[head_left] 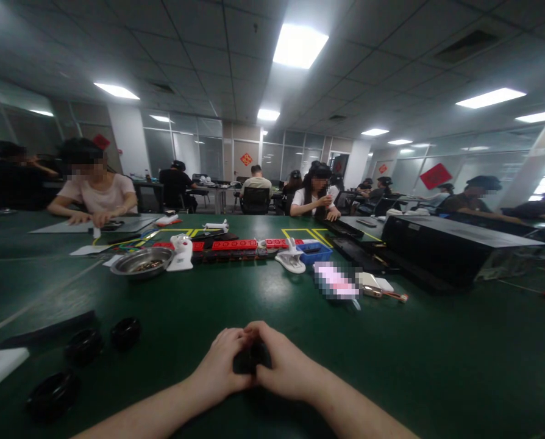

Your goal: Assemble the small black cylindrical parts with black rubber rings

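Both hands meet at the near middle of the table, curled around a dark, rounded object (245, 362). My left hand (222, 360) wraps it from the left, with fingertips over its top and the thumb below. From the right, my right hand (284, 363) closes on it the same way, so the fingertips meet. Much of the object is hidden, and its kind cannot be made out. To the left lie three glossy black rings: one farther back (125, 333), one in the middle (84, 346) and one nearer me (52, 393).
A metal bowl (141, 263) of small parts stands ahead left, beside a red strip (233, 245). A blue basket (316, 251), a phone (336, 280) and a large black case (432, 250) are to the right. A co-worker (96, 189) sits across the table, others beyond.
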The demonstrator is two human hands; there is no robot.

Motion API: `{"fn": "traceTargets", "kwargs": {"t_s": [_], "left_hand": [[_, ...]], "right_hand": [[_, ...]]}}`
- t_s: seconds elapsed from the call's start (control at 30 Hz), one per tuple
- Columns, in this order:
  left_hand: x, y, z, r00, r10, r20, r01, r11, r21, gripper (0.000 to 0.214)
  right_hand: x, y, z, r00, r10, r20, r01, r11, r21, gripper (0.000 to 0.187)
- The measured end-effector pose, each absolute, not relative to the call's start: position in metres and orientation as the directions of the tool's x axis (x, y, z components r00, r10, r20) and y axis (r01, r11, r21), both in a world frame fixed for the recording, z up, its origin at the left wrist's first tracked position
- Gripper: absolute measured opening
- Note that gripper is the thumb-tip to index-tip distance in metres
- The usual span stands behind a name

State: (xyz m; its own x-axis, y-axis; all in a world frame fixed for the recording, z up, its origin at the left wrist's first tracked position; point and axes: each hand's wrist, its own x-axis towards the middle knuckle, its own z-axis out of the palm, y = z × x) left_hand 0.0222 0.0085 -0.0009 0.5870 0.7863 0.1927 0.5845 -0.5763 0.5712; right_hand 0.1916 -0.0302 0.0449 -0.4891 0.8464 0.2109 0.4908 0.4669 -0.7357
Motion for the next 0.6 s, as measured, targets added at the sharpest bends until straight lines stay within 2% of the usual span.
{"fn": "traceTargets", "kwargs": {"t_s": [0.07, 0.2, 0.27, 0.4, 0.5, 0.6], "left_hand": [[0.0213, 0.0093, -0.0015, 0.593, 0.783, 0.187, 0.583, -0.578, 0.571, 0.048], [0.0213, 0.0093, -0.0009, 0.595, 0.781, 0.189, 0.588, -0.583, 0.56, 0.034], [0.0223, 0.0087, -0.0002, 0.588, 0.783, 0.203, 0.586, -0.585, 0.562, 0.03], [0.0235, 0.0087, -0.0004, 0.572, 0.797, 0.193, 0.585, -0.561, 0.585, 0.033], [0.0222, 0.0108, -0.0043, 0.576, 0.792, 0.203, 0.583, -0.572, 0.577, 0.039], [0.0204, 0.0126, -0.0085, 0.572, 0.793, 0.211, 0.596, -0.578, 0.557, 0.035]], "right_hand": [[0.192, -0.0314, 0.0464, -0.473, 0.855, 0.21, 0.486, 0.453, -0.748, 0.057], [0.1898, -0.0285, 0.0435, -0.345, 0.916, 0.206, 0.61, 0.386, -0.692, 0.064], [0.1882, -0.0266, 0.0417, -0.317, 0.926, 0.206, 0.648, 0.369, -0.666, 0.061], [0.1879, -0.0282, 0.0434, -0.404, 0.887, 0.224, 0.587, 0.439, -0.68, 0.04], [0.1895, -0.0318, 0.0468, -0.496, 0.836, 0.235, 0.464, 0.484, -0.742, 0.053], [0.19, -0.032, 0.0471, -0.448, 0.86, 0.243, 0.518, 0.471, -0.714, 0.054]]}}
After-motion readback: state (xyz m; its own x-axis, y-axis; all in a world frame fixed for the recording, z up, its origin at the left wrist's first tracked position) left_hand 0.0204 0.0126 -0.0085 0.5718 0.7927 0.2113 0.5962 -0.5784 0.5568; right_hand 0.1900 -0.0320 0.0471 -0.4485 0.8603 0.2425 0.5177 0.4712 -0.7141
